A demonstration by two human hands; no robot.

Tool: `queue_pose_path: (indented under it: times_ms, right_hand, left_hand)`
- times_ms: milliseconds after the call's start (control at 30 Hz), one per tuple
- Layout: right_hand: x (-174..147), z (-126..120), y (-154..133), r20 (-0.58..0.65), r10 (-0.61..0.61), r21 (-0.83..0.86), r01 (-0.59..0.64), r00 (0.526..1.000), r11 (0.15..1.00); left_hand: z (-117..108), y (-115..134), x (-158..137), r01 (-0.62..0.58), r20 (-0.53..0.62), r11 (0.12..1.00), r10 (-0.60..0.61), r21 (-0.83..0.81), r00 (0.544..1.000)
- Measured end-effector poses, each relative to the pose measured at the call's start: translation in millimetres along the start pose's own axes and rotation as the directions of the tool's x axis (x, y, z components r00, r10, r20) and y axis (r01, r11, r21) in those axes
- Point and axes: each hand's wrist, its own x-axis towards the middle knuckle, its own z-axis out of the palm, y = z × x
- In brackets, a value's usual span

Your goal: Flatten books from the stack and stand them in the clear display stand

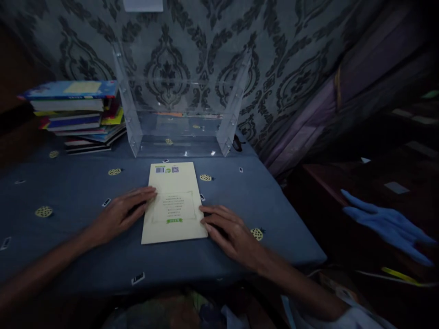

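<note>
A thin cream book (173,183) lies on the blue tablecloth in front of me. A barcode, a QR code and a green label are printed on its cover, and the text block looks upside down from here. My left hand (118,212) reaches in from the left with its fingers stretched out, the tips touching the book's left edge. At the lower right edge, the bent fingers of my right hand (235,235) close on the book; the thumb is partly hidden. Behind the book stands a clear plastic rack (178,148).
A stack of books (82,119) stands at the back left beside the rack. The blue tablecloth (85,265) has pineapple prints, and its right edge drops off near a purple curtain (302,123). Lower down at the right lies a blue glove-shaped item (387,224).
</note>
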Motion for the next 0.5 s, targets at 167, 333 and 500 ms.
queue_pose_path:
  times_ms: [167,333,500]
  right_hand:
    - [26,21,34,-0.005,-0.079,-0.151,0.077,0.997,0.986]
    - [58,42,79,-0.012,-0.142,-0.224,0.136,0.990,0.965]
    - [101,53,117,-0.022,-0.144,-0.228,0.136,0.989,0.964]
  left_hand:
    - [14,-23,32,0.079,0.059,0.981,-0.090,0.177,0.994]
    - [20,-15,64,0.101,0.144,0.965,-0.138,0.243,0.980]
    - [22,-19,86,0.139,0.145,0.957,-0.179,0.254,0.973]
